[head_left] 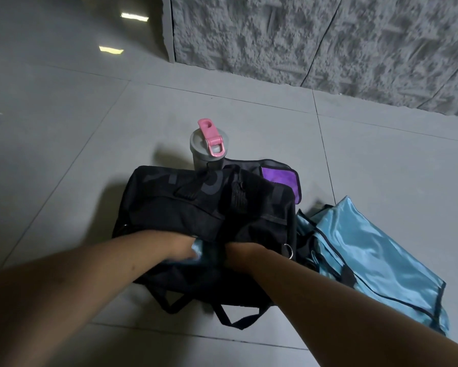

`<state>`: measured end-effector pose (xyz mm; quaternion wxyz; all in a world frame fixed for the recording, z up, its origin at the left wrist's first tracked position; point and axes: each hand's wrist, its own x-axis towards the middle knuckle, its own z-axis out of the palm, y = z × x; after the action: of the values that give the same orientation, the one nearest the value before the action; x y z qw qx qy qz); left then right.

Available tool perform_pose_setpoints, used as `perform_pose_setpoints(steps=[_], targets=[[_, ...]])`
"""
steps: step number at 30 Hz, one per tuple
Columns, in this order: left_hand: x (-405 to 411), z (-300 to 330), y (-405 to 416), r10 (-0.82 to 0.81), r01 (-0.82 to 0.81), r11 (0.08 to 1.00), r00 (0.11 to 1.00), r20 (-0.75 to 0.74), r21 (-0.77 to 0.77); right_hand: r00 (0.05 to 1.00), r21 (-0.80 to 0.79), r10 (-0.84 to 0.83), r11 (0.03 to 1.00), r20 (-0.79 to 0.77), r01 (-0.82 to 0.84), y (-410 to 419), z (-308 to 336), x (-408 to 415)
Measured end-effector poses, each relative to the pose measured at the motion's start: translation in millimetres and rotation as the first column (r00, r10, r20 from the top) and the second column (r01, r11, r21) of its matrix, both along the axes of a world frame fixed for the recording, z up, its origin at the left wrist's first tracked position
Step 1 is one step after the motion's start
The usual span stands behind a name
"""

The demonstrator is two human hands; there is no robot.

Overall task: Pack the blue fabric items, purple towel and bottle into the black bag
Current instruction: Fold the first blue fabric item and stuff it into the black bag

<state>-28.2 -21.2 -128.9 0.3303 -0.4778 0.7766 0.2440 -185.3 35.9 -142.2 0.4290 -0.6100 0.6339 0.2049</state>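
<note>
1. Both hands are reaching into the opening of the black bag (204, 207), which is sitting on the tiled floor (63, 128). The left hand (181, 245) is lying against a light blue fabric piece (199, 251) at the bag's mouth, but its fingers are going under the flap and I cannot tell whether they are curled round the cloth. The right hand (239, 254) is buried to the knuckles in the same opening, so its fingers cannot be read either.
2. A second blue fabric item (368, 260), shiny with dark trim, is lying on the floor just to the right of the bag and touching its side.
3. The purple towel (278, 177) is resting behind the bag toward its right end, and the bottle (209, 147) with the pink lid is standing upright behind the bag, close against its far wall.
4. Risks, as I judge them:
   - The flap is drooping over the hands (the bag is soft), so the blue piece could bunch at the mouth instead of settling inside.
   - Shoving the bag backward could be tipping the bottle over.
   - The handle straps (230, 317) in front of the bag could be snagging a wrist on withdrawal.
</note>
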Motion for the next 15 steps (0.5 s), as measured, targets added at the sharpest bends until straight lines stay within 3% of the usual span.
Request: perform_pose_setpoints(steps=[4,8,12,15], targets=[[8.1,-8.5,3.3,-0.072,0.066,0.991,0.996,0.053,0.117,0.986,0.053,-0.076,0.995,-0.145,0.085,2.0,-5.4,-15.0],[11.3,-22.0,-4.4,-0.044,0.044,0.994,0.999,0.001,0.103,0.977,0.042,-0.135,0.989,-0.167,0.143,4.4,1.5,-28.8],[2.3,-6.4,-3.6,-0.060,0.059,0.987,0.998,-0.002,0.151,0.950,-0.112,-0.311,0.943,0.034,0.312,3.1,24.9,-25.6],[0.7,-7.1,-8.7,-0.098,0.100,0.994,0.994,-0.046,0.043,0.902,-0.187,-0.382,0.889,0.201,0.418,0.0,58.6,-25.7]])
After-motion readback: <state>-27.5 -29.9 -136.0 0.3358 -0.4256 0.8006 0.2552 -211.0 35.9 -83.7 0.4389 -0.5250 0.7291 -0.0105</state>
